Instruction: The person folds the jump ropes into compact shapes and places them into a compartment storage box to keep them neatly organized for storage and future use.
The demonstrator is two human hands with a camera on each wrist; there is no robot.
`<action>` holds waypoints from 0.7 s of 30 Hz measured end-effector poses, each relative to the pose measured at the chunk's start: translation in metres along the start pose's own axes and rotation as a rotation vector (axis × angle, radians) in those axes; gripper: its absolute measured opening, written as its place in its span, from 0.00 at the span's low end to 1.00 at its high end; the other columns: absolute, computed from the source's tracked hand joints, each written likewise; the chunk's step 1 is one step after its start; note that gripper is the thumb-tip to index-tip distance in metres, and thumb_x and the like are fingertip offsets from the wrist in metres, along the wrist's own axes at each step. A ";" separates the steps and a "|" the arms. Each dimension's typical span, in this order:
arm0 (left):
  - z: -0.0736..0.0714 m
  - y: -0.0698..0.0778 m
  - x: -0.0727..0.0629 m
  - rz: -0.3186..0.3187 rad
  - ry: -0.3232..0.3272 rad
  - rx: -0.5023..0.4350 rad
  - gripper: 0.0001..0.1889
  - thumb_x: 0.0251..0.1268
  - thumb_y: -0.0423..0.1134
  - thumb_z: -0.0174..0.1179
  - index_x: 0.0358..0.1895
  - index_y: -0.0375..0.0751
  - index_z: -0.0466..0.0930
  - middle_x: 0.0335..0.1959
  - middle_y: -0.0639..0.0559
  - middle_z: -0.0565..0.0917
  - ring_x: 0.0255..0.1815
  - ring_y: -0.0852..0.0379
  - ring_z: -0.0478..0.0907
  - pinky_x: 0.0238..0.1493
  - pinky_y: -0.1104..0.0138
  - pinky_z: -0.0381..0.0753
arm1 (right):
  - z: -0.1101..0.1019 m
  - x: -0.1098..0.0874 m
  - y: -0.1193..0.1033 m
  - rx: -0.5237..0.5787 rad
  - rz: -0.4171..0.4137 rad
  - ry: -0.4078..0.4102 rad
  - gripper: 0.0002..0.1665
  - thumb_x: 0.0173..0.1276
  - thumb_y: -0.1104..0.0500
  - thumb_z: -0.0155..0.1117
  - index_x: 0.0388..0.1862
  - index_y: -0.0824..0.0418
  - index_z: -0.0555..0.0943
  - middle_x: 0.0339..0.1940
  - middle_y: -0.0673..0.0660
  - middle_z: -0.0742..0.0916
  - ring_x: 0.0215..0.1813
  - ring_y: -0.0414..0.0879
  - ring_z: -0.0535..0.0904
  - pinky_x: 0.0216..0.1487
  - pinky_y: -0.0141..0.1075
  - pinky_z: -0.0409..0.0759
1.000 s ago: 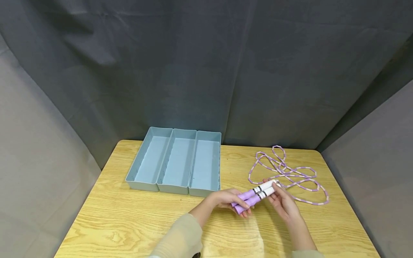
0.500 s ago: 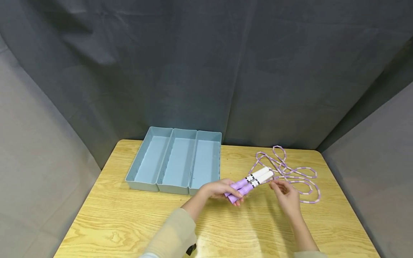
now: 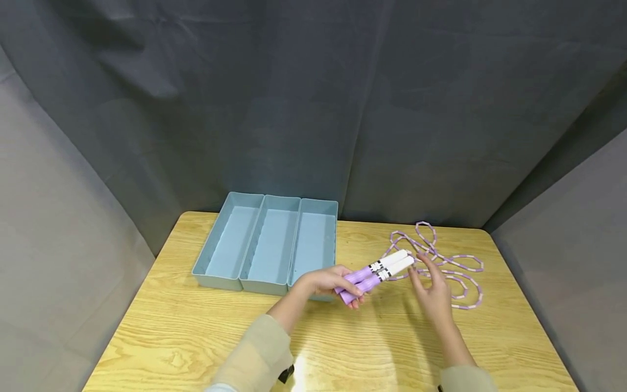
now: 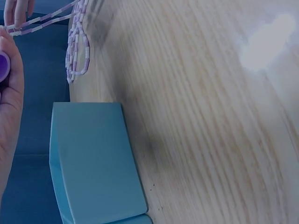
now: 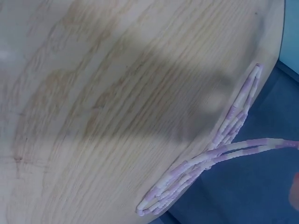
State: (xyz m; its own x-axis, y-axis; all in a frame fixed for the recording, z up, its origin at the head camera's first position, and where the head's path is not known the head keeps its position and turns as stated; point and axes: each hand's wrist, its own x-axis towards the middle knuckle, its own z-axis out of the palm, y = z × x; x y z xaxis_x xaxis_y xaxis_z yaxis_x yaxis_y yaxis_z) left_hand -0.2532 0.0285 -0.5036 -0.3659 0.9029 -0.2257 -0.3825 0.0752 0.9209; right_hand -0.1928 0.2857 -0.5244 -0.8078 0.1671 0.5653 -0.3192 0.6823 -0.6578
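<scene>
My left hand (image 3: 333, 282) grips the two purple-and-white handles (image 3: 373, 277) of a beaded jump rope, side by side, above the table. Their white ends point up and right. My right hand (image 3: 436, 296) is just beyond those ends, thumb and forefinger spread apart beside the cords. The purple-and-white beaded rope (image 5: 184, 170) lies in loose loops at the table's back right, and two strands rise from it towards the handles. In the left wrist view, a handle's round purple end (image 4: 3, 66) shows in the left hand. The right wrist view catches only a fingertip at its edge.
Three long blue-grey bins (image 3: 274, 239) stand side by side at the back of the wooden table (image 3: 196, 337), left of the rope. The left hand is by the front of the rightmost bin. Dark curtains (image 3: 294, 109) hang behind the table.
The left hand has carried the handles left and slightly towards the back. The right hand has let go of their white ends and spread its fingers. The rope's right loops have shifted left.
</scene>
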 end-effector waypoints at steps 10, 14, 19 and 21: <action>-0.004 0.010 -0.009 0.048 -0.029 0.028 0.12 0.60 0.25 0.51 0.46 0.21 0.71 0.30 0.43 0.82 0.27 0.55 0.81 0.32 0.66 0.82 | 0.014 0.004 0.005 -0.003 -0.014 0.013 0.22 0.56 0.69 0.65 0.51 0.68 0.76 0.43 0.69 0.83 0.47 0.63 0.78 0.49 0.51 0.73; -0.005 0.014 -0.013 0.071 -0.045 0.016 0.12 0.60 0.24 0.49 0.46 0.20 0.70 0.30 0.44 0.82 0.28 0.55 0.81 0.33 0.66 0.82 | 0.019 0.007 0.007 0.000 -0.019 0.022 0.17 0.57 0.68 0.64 0.48 0.66 0.78 0.35 0.64 0.85 0.40 0.56 0.80 0.44 0.49 0.76; -0.005 0.016 -0.015 0.092 -0.058 0.007 0.12 0.60 0.24 0.48 0.45 0.19 0.69 0.29 0.46 0.82 0.27 0.57 0.81 0.30 0.69 0.81 | 0.024 0.009 0.003 0.006 0.009 0.023 0.11 0.60 0.67 0.62 0.43 0.65 0.79 0.32 0.63 0.84 0.38 0.57 0.80 0.41 0.51 0.78; -0.005 0.017 -0.015 0.095 -0.062 0.007 0.12 0.60 0.24 0.48 0.46 0.18 0.69 0.29 0.46 0.82 0.27 0.57 0.81 0.30 0.69 0.81 | 0.026 0.009 0.003 0.005 -0.006 0.030 0.07 0.61 0.67 0.61 0.39 0.67 0.79 0.32 0.63 0.84 0.37 0.57 0.81 0.39 0.46 0.79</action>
State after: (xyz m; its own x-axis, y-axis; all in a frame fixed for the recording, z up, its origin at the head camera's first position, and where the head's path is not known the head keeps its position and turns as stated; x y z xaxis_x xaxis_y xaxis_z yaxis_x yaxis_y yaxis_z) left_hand -0.2585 0.0143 -0.4862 -0.3467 0.9306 -0.1172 -0.3424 -0.0093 0.9395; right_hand -0.2139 0.2709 -0.5338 -0.7905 0.1851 0.5838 -0.3262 0.6795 -0.6571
